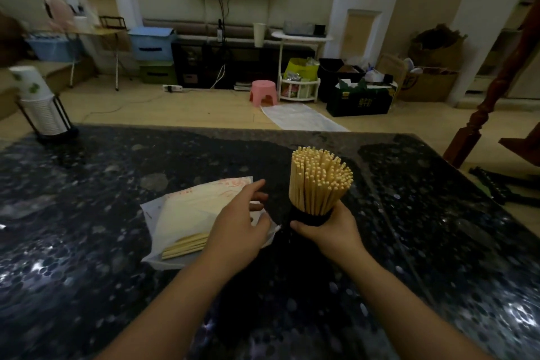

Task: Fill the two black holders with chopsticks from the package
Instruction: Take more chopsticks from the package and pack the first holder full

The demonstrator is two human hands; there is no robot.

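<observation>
Right hand grips the full black holder; left hand, fingers loosely spread, rests on the package.

Left hand palm down, fingers extended, right hand cupped, gripping.

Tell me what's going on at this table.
A person is loading chopsticks into a black holder. The right hand grips the holder, already packed with upright chopsticks. The left hand rests over the opened package, where a few loose chopsticks remain. Only one holder shows.
</observation>
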